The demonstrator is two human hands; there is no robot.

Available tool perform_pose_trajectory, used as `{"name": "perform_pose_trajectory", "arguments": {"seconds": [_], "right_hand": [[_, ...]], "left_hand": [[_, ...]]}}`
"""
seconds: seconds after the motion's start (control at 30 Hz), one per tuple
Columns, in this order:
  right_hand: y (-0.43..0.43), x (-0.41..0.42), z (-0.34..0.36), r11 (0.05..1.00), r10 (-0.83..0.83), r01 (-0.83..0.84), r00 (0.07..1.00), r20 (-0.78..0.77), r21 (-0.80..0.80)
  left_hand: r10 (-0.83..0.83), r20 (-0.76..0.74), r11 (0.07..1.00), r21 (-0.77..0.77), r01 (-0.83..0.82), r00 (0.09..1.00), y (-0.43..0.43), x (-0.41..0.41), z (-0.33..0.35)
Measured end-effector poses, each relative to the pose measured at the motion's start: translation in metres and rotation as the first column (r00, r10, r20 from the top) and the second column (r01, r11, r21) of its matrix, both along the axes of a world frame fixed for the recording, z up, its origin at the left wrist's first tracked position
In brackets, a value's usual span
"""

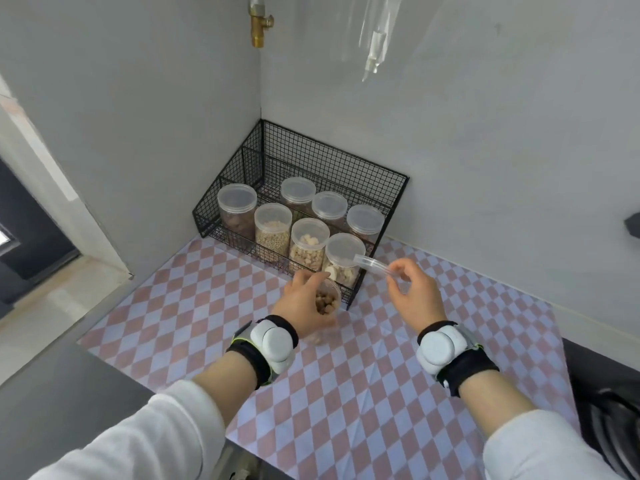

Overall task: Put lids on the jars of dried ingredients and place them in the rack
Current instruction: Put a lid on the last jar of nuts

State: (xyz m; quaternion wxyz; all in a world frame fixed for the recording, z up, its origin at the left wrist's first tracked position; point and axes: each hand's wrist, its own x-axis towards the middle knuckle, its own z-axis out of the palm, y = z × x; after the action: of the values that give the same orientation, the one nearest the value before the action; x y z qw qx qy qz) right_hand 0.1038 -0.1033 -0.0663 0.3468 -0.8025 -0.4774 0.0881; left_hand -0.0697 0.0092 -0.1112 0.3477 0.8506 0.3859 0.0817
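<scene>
The open jar [327,301], clear plastic and filled with brown dried pieces, sits in the left hand [299,303], whose fingers curl round its far side. It is over the far half of the tabletop [381,393], just in front of the rack; whether its base touches the surface cannot be told. Just right of it and apart from it, the right hand [414,294] pinches a clear lid [370,264] by its edge between thumb and fingertips. The lid is tilted, above and beside the jar's mouth rather than on it.

The black wire rack [311,157] stands in the far left corner of the tabletop, against both walls. It holds seven lidded jars [309,233], four in the front row and three behind. A checkered pink and white cover lies over the tabletop. Both wrists carry black bands with white pods, below white sleeves.
</scene>
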Motion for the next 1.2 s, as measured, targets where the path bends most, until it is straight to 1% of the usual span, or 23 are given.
{"name": "perform_pose_trajectory", "arguments": {"seconds": [0.07,0.17,0.23,0.3,0.33,0.37,0.4,0.43,0.47,0.5,0.53,0.57,0.6,0.7,0.73,0.83,0.9,0.93,1.0,1.1,1.2], "right_hand": [[-0.006,0.001,-0.002,0.998,-0.022,0.027,0.995,-0.099,0.048],[-0.004,-0.007,-0.002,0.997,-0.028,0.049,0.953,-0.300,0.062],[-0.004,-0.012,-0.001,0.995,-0.054,0.084,0.892,-0.449,0.047],[-0.010,-0.011,-0.004,0.989,-0.115,0.146,0.795,-0.596,0.005],[-0.010,-0.011,-0.005,0.985,-0.149,0.172,0.717,-0.681,-0.034],[-0.009,-0.012,-0.006,0.977,-0.184,0.196,0.602,-0.777,-0.080],[-0.008,-0.014,-0.008,0.968,-0.223,0.207,0.460,-0.859,-0.141],[-0.007,-0.016,-0.009,0.959,-0.256,0.201,0.329,-0.909,-0.198],[-0.005,-0.018,-0.011,0.952,-0.284,0.187,0.225,-0.932,-0.244],[-0.003,-0.020,-0.014,0.945,-0.305,0.169,0.160,-0.939,-0.279],[0.000,-0.022,-0.017,0.941,-0.324,0.147,0.137,-0.936,-0.304],[0.001,-0.024,-0.019,0.936,-0.342,0.137,0.143,-0.929,-0.323],[0.004,-0.025,-0.022,0.930,-0.359,0.140,0.171,-0.917,-0.338],[0.012,-0.029,-0.030,0.916,-0.399,0.172,0.283,-0.872,-0.363],[0.015,-0.030,-0.032,0.911,-0.411,0.161,0.340,-0.846,-0.379],[0.020,-0.031,-0.037,0.899,-0.414,0.117,0.545,-0.729,-0.422],[0.023,-0.032,-0.039,0.891,-0.382,0.067,0.645,-0.662,-0.449],[0.025,-0.033,-0.040,0.884,-0.362,0.030,0.677,-0.641,-0.466],[0.028,-0.033,-0.042,0.888,-0.325,-0.015,0.687,-0.650,-0.460],[0.028,-0.032,-0.045,0.920,-0.243,-0.059,0.690,-0.682,-0.388],[0.027,-0.032,-0.045,0.934,-0.107,-0.146,0.756,-0.646,-0.326]], "left_hand": [[-0.046,-0.015,0.999,0.012,0.046,0.999,-0.013,0.010,-0.006],[-0.009,0.035,1.000,0.008,0.009,0.999,-0.020,0.010,-0.014],[0.046,0.106,0.999,-0.026,-0.044,0.993,-0.024,0.006,-0.018],[0.073,0.156,0.992,-0.113,-0.056,0.985,-0.031,0.005,-0.024],[0.084,0.169,0.987,-0.150,-0.059,0.982,-0.033,0.005,-0.027],[0.091,0.186,0.982,-0.178,-0.058,0.978,-0.034,0.004,-0.031],[0.094,0.198,0.978,-0.203,-0.053,0.976,-0.035,0.003,-0.034],[0.093,0.207,0.975,-0.219,-0.046,0.974,-0.035,0.003,-0.036],[0.086,0.212,0.971,-0.235,-0.034,0.974,-0.035,0.003,-0.037],[0.077,0.217,0.968,-0.251,-0.020,0.973,-0.033,0.003,-0.039],[0.074,0.224,0.962,-0.272,-0.011,0.972,-0.031,0.003,-0.039],[0.070,0.229,0.955,-0.296,0.001,0.971,-0.030,0.003,-0.040],[0.073,0.230,0.946,-0.324,0.006,0.971,-0.028,0.003,-0.041],[0.072,0.219,0.924,-0.383,0.017,0.973,-0.021,0.001,-0.048],[0.072,0.211,0.918,-0.397,0.018,0.975,-0.019,0.001,-0.049],[0.070,0.213,0.894,-0.447,0.033,0.974,-0.018,0.000,-0.052],[0.064,0.225,0.884,-0.464,0.049,0.972,-0.017,0.001,-0.054],[0.062,0.232,0.885,-0.463,0.054,0.971,-0.016,0.001,-0.056],[0.049,0.232,0.890,-0.452,0.063,0.972,-0.015,0.000,-0.056],[0.011,0.251,0.896,-0.432,0.102,0.968,-0.012,0.000,-0.054],[0.005,0.270,0.891,-0.439,0.118,0.963,-0.011,0.001,-0.053]]}}
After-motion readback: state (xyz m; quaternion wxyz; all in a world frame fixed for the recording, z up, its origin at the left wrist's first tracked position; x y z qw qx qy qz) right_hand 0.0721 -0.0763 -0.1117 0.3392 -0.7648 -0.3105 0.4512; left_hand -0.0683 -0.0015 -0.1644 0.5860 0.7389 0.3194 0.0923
